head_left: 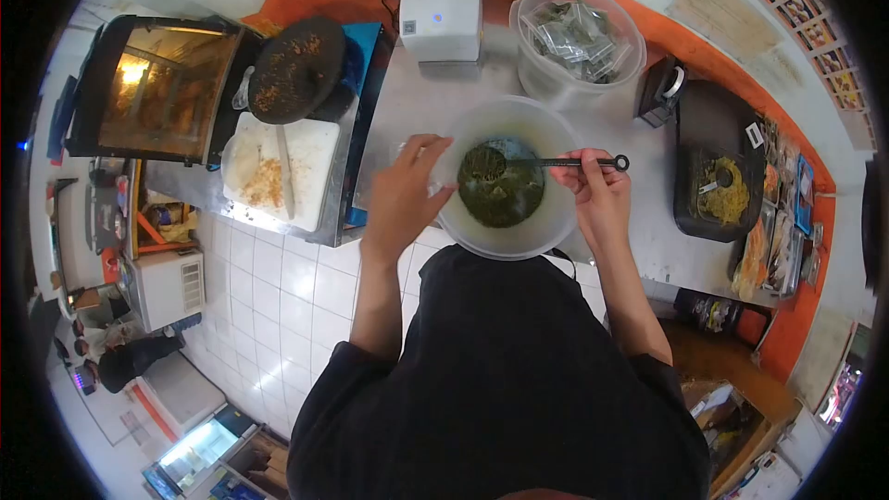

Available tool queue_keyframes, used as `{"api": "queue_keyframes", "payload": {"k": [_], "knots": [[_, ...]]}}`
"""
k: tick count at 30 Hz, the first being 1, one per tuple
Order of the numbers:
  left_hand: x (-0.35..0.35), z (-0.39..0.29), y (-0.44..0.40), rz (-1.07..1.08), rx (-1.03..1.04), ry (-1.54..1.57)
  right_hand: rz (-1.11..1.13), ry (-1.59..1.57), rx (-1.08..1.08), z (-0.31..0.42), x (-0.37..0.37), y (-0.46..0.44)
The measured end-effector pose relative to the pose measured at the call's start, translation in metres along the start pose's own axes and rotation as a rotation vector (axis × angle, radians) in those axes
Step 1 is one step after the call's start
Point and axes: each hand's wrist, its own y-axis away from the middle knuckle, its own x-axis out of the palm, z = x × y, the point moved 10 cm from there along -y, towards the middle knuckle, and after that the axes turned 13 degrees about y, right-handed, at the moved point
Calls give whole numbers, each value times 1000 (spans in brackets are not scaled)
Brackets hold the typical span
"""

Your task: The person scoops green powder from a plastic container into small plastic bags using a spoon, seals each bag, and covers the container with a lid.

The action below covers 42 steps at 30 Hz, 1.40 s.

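Observation:
A pale translucent bowl (pixel 556 213) stands at the counter's front edge with dark green liquid (pixel 505 199) in it. My right hand (pixel 597 190) pinches the black handle of a ladle (pixel 546 163) over the bowl's right rim. The ladle's head lies in the green contents, at their upper left. At the left rim is my left hand (pixel 407 187), its fingers apart and curved, holding nothing. Behind the bowl a larger clear tub (pixel 542 74) holds many small plastic packets (pixel 574 37).
A white printer (pixel 443 23) sits at the back. On the left are a cutting board (pixel 319 162) with a knife (pixel 284 171), a dark round pan (pixel 296 69) and a lit glass cabinet (pixel 162 88). At the right, a black container (pixel 713 130) holds yellow-green food.

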Motion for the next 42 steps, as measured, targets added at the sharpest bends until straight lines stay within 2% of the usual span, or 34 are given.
{"api": "queue_keyframes", "payload": {"k": [3,5,6,9,12,15,18,21,24,26,28,31,33,36,37,40,42], "knots": [[30,-11,-5,110,18,67,24,226,-4,13,11,4],[54,-20,-4,199,61,126,123,354,-13,21,29,9],[59,-26,-3,151,130,112,172,418,-16,26,38,12],[64,-18,-6,100,120,166,532,891,-515,84,94,43],[56,-8,-8,-3,154,291,641,1052,-612,100,107,67],[51,-9,-7,-22,151,344,618,967,-591,111,99,72],[52,9,-6,-56,26,317,450,838,-530,121,79,69],[53,35,-2,-160,-117,191,126,846,-526,98,47,54],[52,26,-3,-143,-117,189,359,1194,-472,56,64,52],[48,19,-4,-136,-113,202,407,1216,-426,47,73,48],[46,7,-5,-138,-80,207,355,1041,-378,50,88,36],[43,-12,-4,-157,13,185,398,1159,-420,30,99,24],[40,-21,-4,-158,79,142,400,1121,-363,35,98,22],[35,3,0,-180,-161,291,328,1053,-208,32,82,15],[33,5,1,-171,-142,310,290,1030,-144,30,73,12],[28,4,4,-97,-30,340,290,1336,-545,39,84,20],[31,-13,5,13,113,326,348,976,-446,37,92,19]]}}
